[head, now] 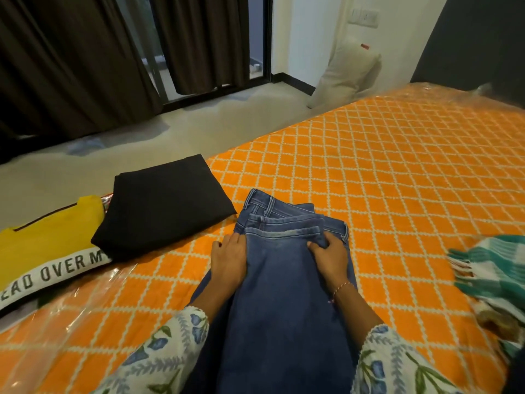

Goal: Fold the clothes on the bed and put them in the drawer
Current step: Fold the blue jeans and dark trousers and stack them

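Both hands are down on the blue jeans (pixel 279 280), which lie on the orange checked bed cover (pixel 397 180), legs running toward the camera. The left hand (pixel 228 263) lies along the jeans' left edge, fingers reaching forward and bent at the tips over the fabric; whether it pinches the cloth I cannot tell. The right hand (pixel 331 260) sits just below the folded-over hem, fingers curled and pinching a ridge of denim, a thin bracelet on its wrist. Floral sleeves cover both forearms. Left of the jeans and just beside them rests a folded black garment (pixel 162 206); further left of that a folded yellow top (pixel 45 245), cut off by the frame edge, its lettering only partly readable. Right of the jeans, a green-and-white fringed cloth (pixel 494 280) is blurred and cropped. The jeans' lower end runs out of view.
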`<state>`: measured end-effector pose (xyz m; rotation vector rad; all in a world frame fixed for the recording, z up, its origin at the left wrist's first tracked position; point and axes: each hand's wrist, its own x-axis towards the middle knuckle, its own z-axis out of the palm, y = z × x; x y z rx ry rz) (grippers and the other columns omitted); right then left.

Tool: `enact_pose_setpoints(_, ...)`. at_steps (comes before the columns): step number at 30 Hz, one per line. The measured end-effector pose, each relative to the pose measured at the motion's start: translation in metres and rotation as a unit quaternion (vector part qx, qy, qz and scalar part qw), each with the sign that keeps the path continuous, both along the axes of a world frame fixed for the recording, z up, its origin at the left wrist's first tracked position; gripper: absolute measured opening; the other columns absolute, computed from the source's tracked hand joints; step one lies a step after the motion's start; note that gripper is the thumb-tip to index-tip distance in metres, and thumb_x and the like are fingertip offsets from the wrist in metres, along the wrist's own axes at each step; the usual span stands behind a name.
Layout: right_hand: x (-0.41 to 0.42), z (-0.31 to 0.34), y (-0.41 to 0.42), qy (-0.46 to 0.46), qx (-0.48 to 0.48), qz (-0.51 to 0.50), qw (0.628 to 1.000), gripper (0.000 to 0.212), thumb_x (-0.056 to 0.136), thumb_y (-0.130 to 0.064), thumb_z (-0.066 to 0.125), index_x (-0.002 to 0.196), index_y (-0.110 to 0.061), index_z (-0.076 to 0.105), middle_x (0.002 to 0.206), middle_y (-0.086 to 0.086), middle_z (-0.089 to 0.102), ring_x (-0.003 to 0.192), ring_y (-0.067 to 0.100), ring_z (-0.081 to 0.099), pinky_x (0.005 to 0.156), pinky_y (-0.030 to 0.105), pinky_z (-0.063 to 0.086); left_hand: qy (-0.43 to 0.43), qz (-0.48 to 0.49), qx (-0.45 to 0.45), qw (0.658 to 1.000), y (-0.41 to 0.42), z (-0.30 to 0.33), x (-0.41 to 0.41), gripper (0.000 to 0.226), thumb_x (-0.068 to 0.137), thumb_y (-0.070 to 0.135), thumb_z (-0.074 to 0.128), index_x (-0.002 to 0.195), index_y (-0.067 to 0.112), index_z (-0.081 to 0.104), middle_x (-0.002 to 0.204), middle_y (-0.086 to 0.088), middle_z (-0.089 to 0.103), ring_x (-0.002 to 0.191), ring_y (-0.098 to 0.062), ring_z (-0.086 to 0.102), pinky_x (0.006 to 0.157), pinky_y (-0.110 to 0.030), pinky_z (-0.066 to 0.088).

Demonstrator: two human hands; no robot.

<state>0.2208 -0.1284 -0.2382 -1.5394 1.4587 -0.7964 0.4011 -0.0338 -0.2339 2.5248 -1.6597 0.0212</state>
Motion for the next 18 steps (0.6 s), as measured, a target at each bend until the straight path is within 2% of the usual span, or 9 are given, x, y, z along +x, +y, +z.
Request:
enact_pose_setpoints(2, -0.002, 0.001, -0.001, -0.057, -0.004, 0.025, 0.998, 0.024, 0.089, -0.012, 0.062, 0.112, -0.005, 0.062, 0.114, 0.012, 0.064, 0.107, 0.030, 0.059, 0.092, 0.041, 0.046, 0.183, 0.038, -0.114, 0.976, 0.006, 0.007, 0.003, 0.011, 0.096, 0.020, 0.043, 0.096, 0.015, 0.052, 0.102, -0.004, 0.059, 0.090, -0.020, 0.054, 0.069, -0.032, 0.035)
enact_pose_setpoints(4, 0.000, 0.007, -0.002, -0.142, -0.015, 0.053, 0.988, 0.036, 0.089, -0.012, 0.063, 0.124, -0.006, 0.058, 0.122, 0.007, 0.062, 0.110, 0.020, 0.058, 0.093, 0.027, 0.049, 0.346, 0.054, -0.242, 0.905, 0.015, 0.008, 0.011, 0.013, 0.097, 0.018, 0.045, 0.091, 0.013, 0.055, 0.092, -0.005, 0.063, 0.080, -0.016, 0.056, 0.066, -0.032, 0.039)
enact_pose_setpoints(6, 0.006, 0.009, -0.005, -0.154, -0.011, 0.073, 0.985, 0.038, 0.086, -0.017, 0.067, 0.123, -0.010, 0.060, 0.121, 0.003, 0.063, 0.108, 0.016, 0.059, 0.089, 0.027, 0.050, 0.438, 0.095, -0.278, 0.849, 0.024, 0.004, 0.025, 0.012, 0.097, 0.010, 0.048, 0.091, 0.012, 0.058, 0.093, -0.005, 0.064, 0.084, -0.012, 0.057, 0.072, -0.029, 0.043)
enact_pose_setpoints(8, 0.016, 0.007, -0.008, -0.106, 0.018, 0.088, 0.990, 0.024, 0.086, -0.014, 0.068, 0.109, -0.009, 0.065, 0.110, 0.006, 0.066, 0.101, 0.022, 0.061, 0.079, 0.030, 0.048, 0.482, 0.154, -0.261, 0.822, 0.026, -0.001, 0.037, 0.017, 0.096, 0.005, 0.049, 0.085, 0.013, 0.059, 0.092, -0.006, 0.063, 0.087, -0.015, 0.055, 0.078, -0.031, 0.042)
enact_pose_setpoints(10, 0.023, 0.006, -0.009, -0.042, 0.004, 0.060, 0.997, 0.009, 0.087, -0.018, 0.066, 0.090, -0.009, 0.066, 0.094, 0.009, 0.066, 0.093, 0.029, 0.061, 0.068, 0.030, 0.043, 0.463, 0.175, -0.230, 0.838, 0.022, -0.004, 0.044, 0.012, 0.095, 0.004, 0.049, 0.090, 0.008, 0.059, 0.097, -0.011, 0.064, 0.091, -0.021, 0.056, 0.080, -0.032, 0.041)
enact_pose_setpoints(11, 0.025, 0.005, -0.012, -0.008, -0.017, 0.030, 0.999, 0.017, 0.089, -0.026, 0.064, 0.088, -0.009, 0.067, 0.094, 0.010, 0.066, 0.095, 0.032, 0.060, 0.070, 0.032, 0.044, 0.433, 0.181, -0.209, 0.858, 0.019, -0.004, 0.045, 0.010, 0.096, 0.006, 0.049, 0.098, 0.004, 0.059, 0.102, -0.015, 0.064, 0.094, -0.026, 0.057, 0.080, -0.034, 0.041)
enact_pose_setpoints(14, 0.024, 0.004, -0.024, 0.073, 0.021, -0.052, 0.996, 0.036, 0.096, -0.033, 0.051, 0.124, -0.010, 0.056, 0.127, 0.016, 0.055, 0.119, 0.037, 0.048, 0.095, 0.046, 0.042, 0.375, 0.202, -0.168, 0.889, 0.013, -0.002, 0.044, 0.023, 0.097, 0.014, 0.048, 0.113, 0.000, 0.056, 0.111, -0.021, 0.063, 0.104, -0.036, 0.057, 0.080, -0.037, 0.041)
enact_pose_setpoints(16, 0.024, 0.000, -0.033, 0.023, 0.099, -0.057, 0.993, 0.040, 0.095, -0.024, 0.055, 0.130, -0.005, 0.050, 0.127, 0.019, 0.056, 0.117, 0.038, 0.051, 0.093, 0.042, 0.043, 0.340, 0.201, -0.155, 0.905, 0.012, 0.003, 0.042, 0.025, 0.097, 0.027, 0.048, 0.103, 0.007, 0.061, 0.107, -0.018, 0.065, 0.100, -0.036, 0.059, 0.075, -0.037, 0.042)
enact_pose_setpoints(18, 0.026, 0.003, -0.041, -0.026, 0.089, -0.045, 0.995, 0.019, 0.088, -0.012, 0.063, 0.105, -0.003, 0.064, 0.101, 0.019, 0.065, 0.094, 0.033, 0.059, 0.075, 0.036, 0.043, 0.307, 0.170, -0.162, 0.922, 0.012, 0.007, 0.045, 0.028, 0.096, 0.032, 0.049, 0.075, 0.015, 0.057, 0.086, -0.015, 0.066, 0.082, -0.031, 0.061, 0.062, -0.035, 0.038)
